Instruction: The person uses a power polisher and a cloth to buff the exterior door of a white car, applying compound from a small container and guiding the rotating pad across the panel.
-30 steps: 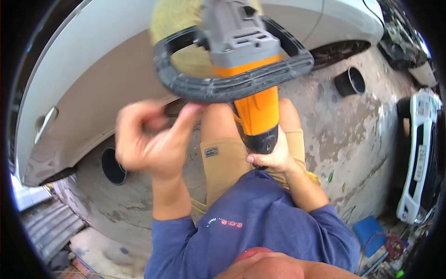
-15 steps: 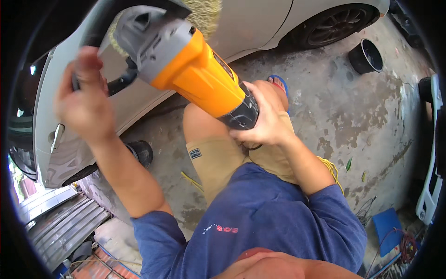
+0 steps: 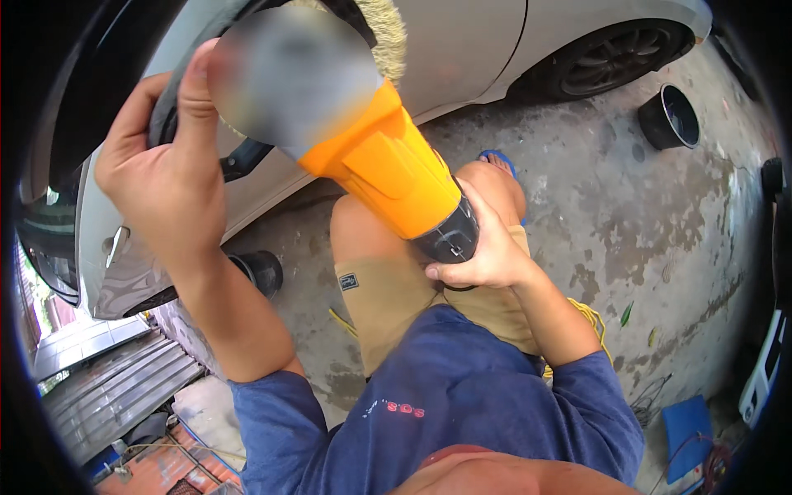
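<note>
An orange car polisher (image 3: 392,169) slants across the upper middle of the view, over my knees. My left hand (image 3: 169,177) is closed round its black loop handle (image 3: 245,158), at the grey head end. That head is smeared by blur. My right hand (image 3: 493,252) wraps the black rear end of the polisher's body. Behind the head shows part of a shaggy, yellowish wool pad (image 3: 389,43). The pad is at the pale car's side panel (image 3: 450,54); whether it touches, I cannot tell.
A dark wheel (image 3: 615,59) is at the upper right. A black bucket (image 3: 668,117) stands on the stained concrete floor (image 3: 577,198), and another dark container (image 3: 262,272) sits left of my legs. Yellow cord (image 3: 590,318) lies at my right side. Corrugated metal sheets (image 3: 124,396) are at lower left.
The polisher has shifted right and slightly down in the view, with both hands still on it. The car, bucket and floor have also shifted a little in the picture.
</note>
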Tool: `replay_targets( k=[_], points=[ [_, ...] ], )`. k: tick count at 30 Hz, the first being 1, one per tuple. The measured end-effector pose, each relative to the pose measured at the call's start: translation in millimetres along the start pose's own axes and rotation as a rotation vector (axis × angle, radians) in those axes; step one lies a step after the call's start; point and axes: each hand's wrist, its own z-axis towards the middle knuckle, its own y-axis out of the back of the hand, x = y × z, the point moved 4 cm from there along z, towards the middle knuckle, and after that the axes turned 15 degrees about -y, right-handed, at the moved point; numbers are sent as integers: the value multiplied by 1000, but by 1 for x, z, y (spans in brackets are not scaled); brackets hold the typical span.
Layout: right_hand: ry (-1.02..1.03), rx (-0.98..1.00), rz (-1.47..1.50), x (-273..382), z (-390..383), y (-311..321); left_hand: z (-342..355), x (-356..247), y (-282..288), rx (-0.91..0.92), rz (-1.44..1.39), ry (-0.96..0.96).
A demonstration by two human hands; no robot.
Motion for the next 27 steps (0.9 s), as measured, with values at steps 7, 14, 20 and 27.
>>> replay_targets(
  k=[7,14,20,27],
  points=[
    [-11,-46,69,2,-14,-14,-36,-63,0,215,262,-570],
    [24,-90,114,-10,-38,-34,-91,-83,19,381,385,-679],
    [68,-145,91,-26,-52,-40,-110,-87,18,473,381,-580],
    [166,-114,121,-44,-61,-53,-86,-52,67,1045,-129,-2]
  ],
)
